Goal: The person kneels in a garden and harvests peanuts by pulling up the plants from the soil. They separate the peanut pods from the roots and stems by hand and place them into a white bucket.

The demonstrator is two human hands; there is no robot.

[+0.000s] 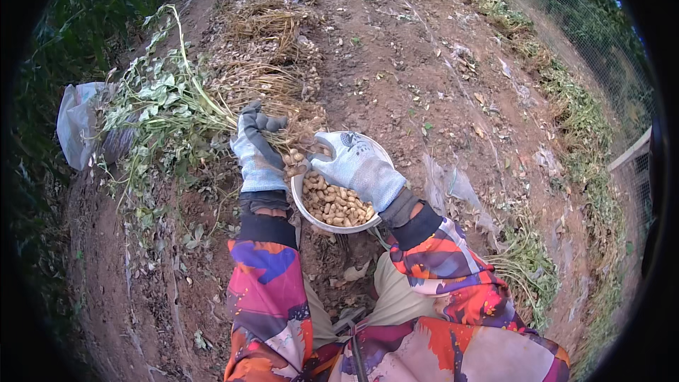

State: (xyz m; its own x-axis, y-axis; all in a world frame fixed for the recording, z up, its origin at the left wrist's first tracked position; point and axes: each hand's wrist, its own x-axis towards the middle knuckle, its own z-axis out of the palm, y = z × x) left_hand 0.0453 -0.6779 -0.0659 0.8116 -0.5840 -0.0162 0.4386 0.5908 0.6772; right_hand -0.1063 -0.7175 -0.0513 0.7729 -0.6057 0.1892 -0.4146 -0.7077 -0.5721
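Observation:
My left hand point(259, 146), in a light knitted glove with grey-coated fingers, is closed round the stems of a pulled peanut plant point(172, 95). The leafy tops spread out to the left, while the roots with a cluster of peanut pods point(293, 158) point right, over the rim of a round white bucket point(310, 215). Gloved the same way, my right hand point(353, 164) reaches over the bucket to the roots, thumb and fingers around some pods there. Loose unshelled peanuts point(339, 206) lie in the bucket, which stands in front of my legs.
A white plastic sack point(79, 124) is at the left. Dried peanut plants point(265, 37) lie in a row ahead. Plastic film scraps point(461, 188) and wilted vines point(530, 276) lie on the soil at the right, beside a wire mesh fence point(589, 53). Tall green plants point(106, 0) edge the left.

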